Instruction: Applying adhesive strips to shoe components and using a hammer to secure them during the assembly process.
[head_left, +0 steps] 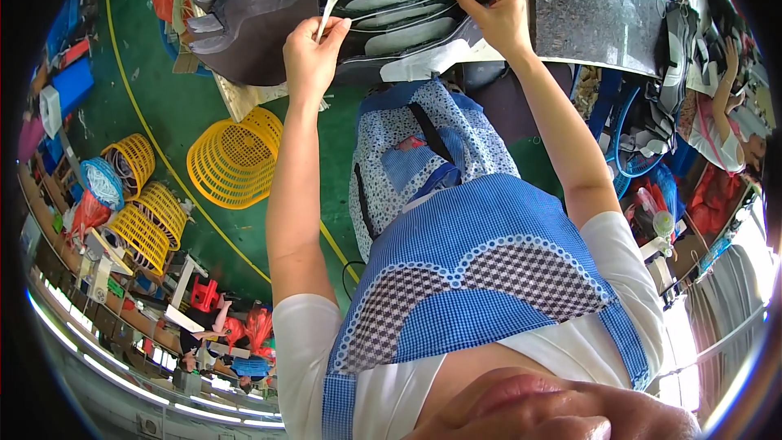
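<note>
My left hand (pixel 314 59) pinches a narrow white strip (pixel 329 10) that sticks up past the fingertips. It is too small to tell its exact kind. Across from it, my right hand (pixel 498 15) has thumb and forefinger pressed together at the right end of the row of pieces. What lies in that pinch, if anything, I cannot make out. Between the hands, several dark cut pieces with pale grey patches (pixel 410 36) overlap in a row on the worktable. To the left of my left hand stands a stack of dark curved pieces (pixel 257 37).
A dark speckled sheet (pixel 599 12) covers the table at right. On the green floor stands a yellow perforated basket (pixel 235 165); more yellow baskets (pixel 134 232) stand farther left. Another person (pixel 721 126) is at the far right, beyond a blue hoop-rimmed container (pixel 626 134).
</note>
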A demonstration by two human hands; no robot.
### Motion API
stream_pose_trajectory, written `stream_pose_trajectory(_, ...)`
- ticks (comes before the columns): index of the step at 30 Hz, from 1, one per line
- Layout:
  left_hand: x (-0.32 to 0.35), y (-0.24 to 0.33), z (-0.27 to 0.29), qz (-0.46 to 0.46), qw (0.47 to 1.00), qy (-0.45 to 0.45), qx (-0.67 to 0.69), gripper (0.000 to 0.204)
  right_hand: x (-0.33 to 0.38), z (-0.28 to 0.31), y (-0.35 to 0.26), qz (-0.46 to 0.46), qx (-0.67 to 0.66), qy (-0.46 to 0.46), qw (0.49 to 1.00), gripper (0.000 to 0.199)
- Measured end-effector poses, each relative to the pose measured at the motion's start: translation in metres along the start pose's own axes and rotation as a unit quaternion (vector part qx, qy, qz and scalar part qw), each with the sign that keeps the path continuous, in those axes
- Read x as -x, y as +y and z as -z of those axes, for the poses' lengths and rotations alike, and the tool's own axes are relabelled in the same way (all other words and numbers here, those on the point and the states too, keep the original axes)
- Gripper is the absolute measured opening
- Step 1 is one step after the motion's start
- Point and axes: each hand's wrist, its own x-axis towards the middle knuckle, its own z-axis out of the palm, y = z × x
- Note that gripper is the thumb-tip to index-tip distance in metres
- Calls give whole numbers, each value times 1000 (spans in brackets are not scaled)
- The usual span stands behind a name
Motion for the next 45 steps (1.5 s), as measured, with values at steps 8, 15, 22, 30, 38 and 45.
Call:
stream_pose_trajectory(8, -22, 4, 4, -123, 972, 34, -197, 20, -12, -5, -16, 37, 69, 0, 997, 10)
stream_pose_trajectory(15, -20, 22, 16, -105, 979, 74, -160, 18, -19, 5, -5, -13, 110, 63, 992, 13)
stream_pose_trajectory(22, 24, 94, 9, 54, 924, -185, 330, 32, -19, -5, -105, -112, -332, -148, 925, 17)
stream_pose_trajectory(30, 42, 97, -6, -210, 972, -18, -100, 19, -24, 0, -133, -54, -225, -134, 964, 18)
stream_pose_trajectory(38, 54, 102, -2, -87, 988, -94, 90, 27, -19, 11, -130, -176, -378, -188, 889, 18)
stream_pose_trajectory(45, 52, 95, -2, -20, 967, -121, 225, 23, -14, 5, -120, -154, -401, -201, 880, 21)
